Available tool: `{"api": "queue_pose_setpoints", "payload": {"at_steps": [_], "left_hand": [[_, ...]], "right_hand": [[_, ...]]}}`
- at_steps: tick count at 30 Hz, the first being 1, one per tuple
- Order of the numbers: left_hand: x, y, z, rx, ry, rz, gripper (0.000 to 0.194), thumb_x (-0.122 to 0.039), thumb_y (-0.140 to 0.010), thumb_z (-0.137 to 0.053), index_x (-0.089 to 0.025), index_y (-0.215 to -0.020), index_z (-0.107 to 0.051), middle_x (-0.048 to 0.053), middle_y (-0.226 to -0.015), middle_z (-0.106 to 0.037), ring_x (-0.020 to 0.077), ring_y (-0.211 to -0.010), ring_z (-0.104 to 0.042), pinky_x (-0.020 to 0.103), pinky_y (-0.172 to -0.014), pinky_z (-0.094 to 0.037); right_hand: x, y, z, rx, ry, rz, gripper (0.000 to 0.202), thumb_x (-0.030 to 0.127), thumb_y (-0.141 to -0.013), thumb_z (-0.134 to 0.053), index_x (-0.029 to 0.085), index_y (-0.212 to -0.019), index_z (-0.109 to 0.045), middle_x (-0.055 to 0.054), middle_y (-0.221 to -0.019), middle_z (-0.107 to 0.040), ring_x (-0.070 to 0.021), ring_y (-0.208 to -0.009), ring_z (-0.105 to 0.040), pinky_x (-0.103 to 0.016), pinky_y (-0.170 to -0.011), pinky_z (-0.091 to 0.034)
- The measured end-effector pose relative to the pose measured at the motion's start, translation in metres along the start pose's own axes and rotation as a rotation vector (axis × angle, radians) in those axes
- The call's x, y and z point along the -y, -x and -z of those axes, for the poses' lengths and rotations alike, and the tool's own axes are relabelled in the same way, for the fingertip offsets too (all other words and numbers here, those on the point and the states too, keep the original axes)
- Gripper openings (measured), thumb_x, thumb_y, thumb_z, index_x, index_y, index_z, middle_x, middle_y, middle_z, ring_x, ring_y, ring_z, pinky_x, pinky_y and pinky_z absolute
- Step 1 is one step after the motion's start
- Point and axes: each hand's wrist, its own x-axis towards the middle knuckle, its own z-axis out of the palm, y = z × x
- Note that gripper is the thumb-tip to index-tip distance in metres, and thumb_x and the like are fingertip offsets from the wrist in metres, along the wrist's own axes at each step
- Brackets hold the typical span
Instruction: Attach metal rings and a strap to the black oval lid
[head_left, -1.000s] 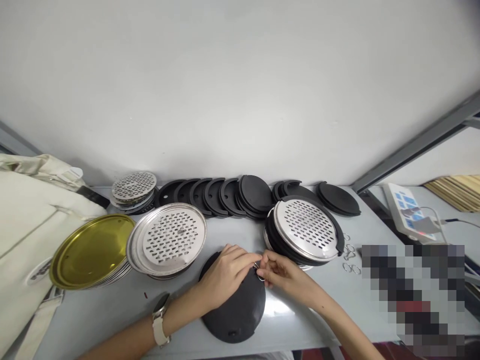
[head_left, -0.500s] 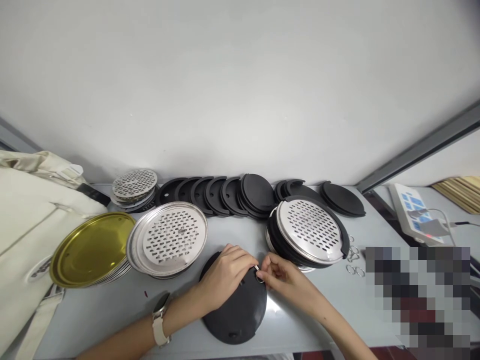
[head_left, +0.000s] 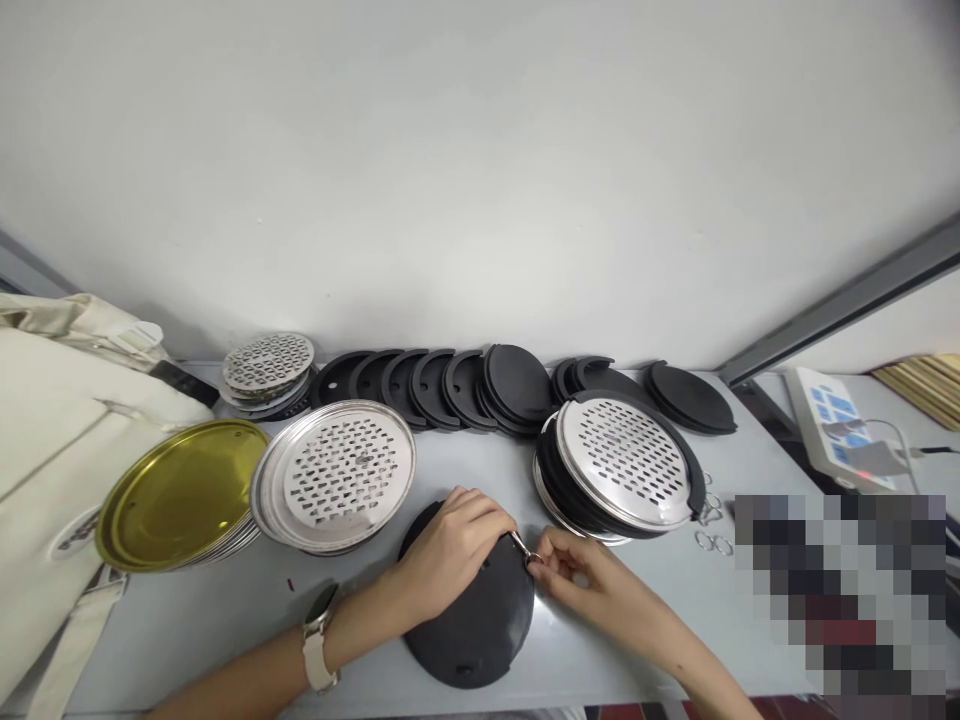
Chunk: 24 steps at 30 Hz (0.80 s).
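Note:
My left hand [head_left: 454, 560] lies across a black round disc [head_left: 472, 635], its fingers bent together over the upper part and its fingertips close to a small metal piece at the rim. A short shiny shank runs from those fingertips to a metal ring [head_left: 533, 558]. Thumb and forefinger of my right hand [head_left: 592, 585] pinch that ring just off the disc's right edge. How the shank joins the disc is hidden by my left fingers. The disc rests flat on the grey table [head_left: 360, 640].
Perforated metal plates lie on a silver tray [head_left: 274, 505] and on a black-and-silver stack [head_left: 626, 460]. A gold tray [head_left: 184, 495] tops a pile at left. Black discs [head_left: 517, 385] line the wall. Loose metal rings [head_left: 712, 542] sit at right; a cream bag [head_left: 60, 450] leans in at left.
My right hand has shifted slightly right, drawing the ring outward, so more of the metal shank shows. My left hand and the black disc have stayed in place.

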Motion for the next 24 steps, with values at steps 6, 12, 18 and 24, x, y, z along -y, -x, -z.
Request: {"api": "queue_pose_setpoints", "payload": {"at_steps": [6,12,18,24], "left_hand": [[-0.001,0.000,0.000,0.007,0.002,-0.003,0.019,-0.013,-0.097,-0.042,-0.019,-0.091,-0.059,-0.001,-0.090,-0.062,0.0142,-0.087,-0.052,0.030,-0.086,-0.037],[-0.001,-0.001,0.001,0.002,-0.014,-0.012,0.025,-0.016,-0.099,-0.038,-0.020,-0.092,-0.061,0.000,-0.088,-0.061,0.0146,-0.086,-0.053,0.031,-0.085,-0.038],[-0.001,-0.001,0.002,0.007,-0.020,-0.024,0.024,-0.017,-0.100,-0.037,-0.019,-0.091,-0.060,0.001,-0.088,-0.061,0.0147,-0.085,-0.053,0.031,-0.083,-0.038],[-0.001,-0.002,0.001,-0.002,0.014,-0.031,0.023,-0.017,-0.099,-0.040,-0.018,-0.088,-0.060,-0.001,-0.086,-0.061,0.0127,-0.084,-0.053,0.028,-0.083,-0.038]], "right_hand": [[0.010,0.010,0.004,-0.061,0.163,-0.058,0.025,0.042,-0.091,-0.050,0.020,-0.079,-0.050,0.002,-0.072,-0.049,-0.0144,-0.067,-0.046,-0.026,-0.061,-0.036],[0.016,0.016,0.003,-0.098,0.213,-0.023,0.016,0.034,-0.093,-0.044,0.022,-0.087,-0.052,-0.004,-0.081,-0.059,-0.0198,-0.076,-0.055,-0.031,-0.068,-0.041],[0.017,0.008,0.000,-0.197,0.153,0.009,0.022,0.039,-0.091,-0.049,0.022,-0.078,-0.052,-0.004,-0.075,-0.059,-0.0208,-0.071,-0.055,-0.031,-0.063,-0.039],[0.015,-0.010,-0.007,-0.187,0.078,0.045,0.032,0.048,-0.090,-0.052,0.020,-0.074,-0.047,0.002,-0.067,-0.047,-0.0143,-0.063,-0.044,-0.025,-0.057,-0.032]]}}
